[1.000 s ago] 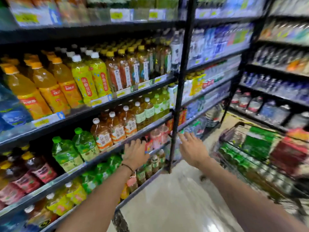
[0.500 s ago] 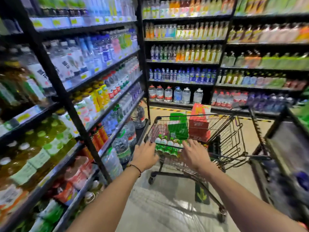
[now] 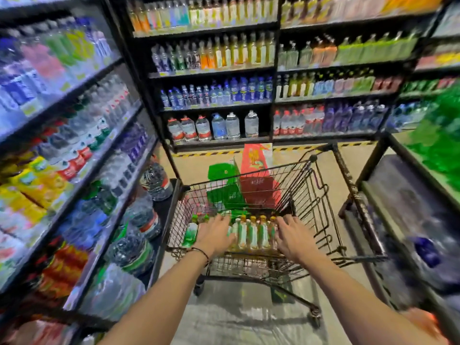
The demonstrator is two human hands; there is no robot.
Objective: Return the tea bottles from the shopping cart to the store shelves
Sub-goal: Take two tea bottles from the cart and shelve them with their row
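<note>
Yellow-capped tea bottles (image 3: pixel 252 232) stand in a row at the near end of the wire shopping cart (image 3: pixel 308 195), with green-capped bottles (image 3: pixel 191 231) just beside them at left and green and red cartons (image 3: pixel 258 180) behind. Left hand (image 3: pixel 214 236) and right hand (image 3: pixel 293 239) hover over the row, fingers spread, holding nothing; contact with the caps cannot be confirmed. Judged progress: a full row remains in the cart, so much of the returning to the drink shelves (image 3: pixel 82 135) at left is yet to do.
</note>
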